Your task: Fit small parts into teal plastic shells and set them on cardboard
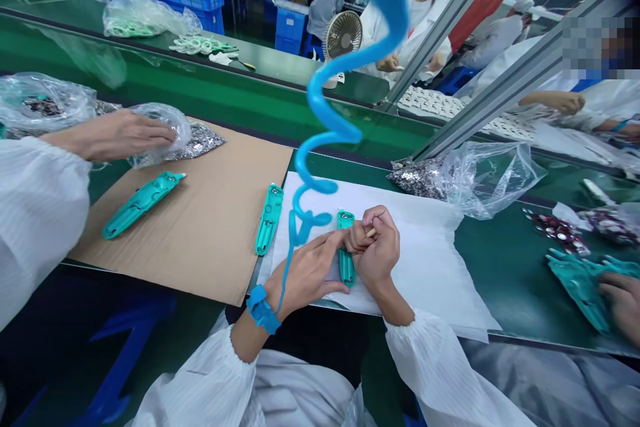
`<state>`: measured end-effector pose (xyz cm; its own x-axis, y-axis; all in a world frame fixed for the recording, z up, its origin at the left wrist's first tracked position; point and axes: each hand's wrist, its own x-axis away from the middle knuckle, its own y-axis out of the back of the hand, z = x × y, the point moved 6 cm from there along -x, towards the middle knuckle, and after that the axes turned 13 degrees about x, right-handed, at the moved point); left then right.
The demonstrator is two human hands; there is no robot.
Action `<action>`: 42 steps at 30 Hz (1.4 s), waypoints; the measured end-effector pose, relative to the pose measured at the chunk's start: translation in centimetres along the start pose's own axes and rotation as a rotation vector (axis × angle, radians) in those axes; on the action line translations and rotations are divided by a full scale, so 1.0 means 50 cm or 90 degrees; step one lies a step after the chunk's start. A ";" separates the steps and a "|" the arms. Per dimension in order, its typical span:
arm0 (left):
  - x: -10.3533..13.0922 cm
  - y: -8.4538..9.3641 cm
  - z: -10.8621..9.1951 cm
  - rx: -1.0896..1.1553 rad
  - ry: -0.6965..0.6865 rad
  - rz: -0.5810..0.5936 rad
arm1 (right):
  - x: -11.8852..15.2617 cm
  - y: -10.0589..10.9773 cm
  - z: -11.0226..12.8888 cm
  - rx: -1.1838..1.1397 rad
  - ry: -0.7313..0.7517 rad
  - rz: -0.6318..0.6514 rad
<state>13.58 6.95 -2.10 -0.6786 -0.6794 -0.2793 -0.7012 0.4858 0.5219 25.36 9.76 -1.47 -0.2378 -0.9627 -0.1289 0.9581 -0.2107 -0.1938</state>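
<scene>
A narrow teal plastic casing half (346, 267) lies on white paper in front of me, its long axis pointing away. My left hand (307, 273) holds it from the left, with the thumb by its near end and the fingers reaching over its middle. Over the casing's right side, my right hand (377, 247) is closed, fingertips pinched together; whatever they hold is hidden. A blue coiled cord (325, 137) runs down to the blue wrist strap (263, 309) on my left wrist. Another teal casing half (269, 220) rests left of my hands, across the edge of the cardboard.
On the brown cardboard (200, 213) lies a third teal casing. A co-worker's hand (117, 135) reaches into a plastic bag of small metal parts (200, 141) at left. Another bag of parts (420, 177) sits behind the paper. At right, another person's hand (623, 303) touches teal casings (580, 287).
</scene>
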 end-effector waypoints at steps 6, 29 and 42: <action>0.000 0.001 -0.003 -0.015 -0.010 -0.001 | 0.002 -0.001 -0.009 -0.010 -0.002 0.004; 0.019 -0.022 0.031 -0.056 0.070 0.013 | 0.013 -0.004 -0.034 0.101 -0.005 0.009; 0.017 -0.012 0.027 -0.021 0.026 -0.045 | 0.013 -0.014 -0.027 0.042 -0.009 0.025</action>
<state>13.14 6.83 -3.73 -0.6173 -0.7338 -0.2838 -0.7393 0.4177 0.5282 24.30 9.53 -2.75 -0.1979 -0.9727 -0.1210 0.9753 -0.1830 -0.1240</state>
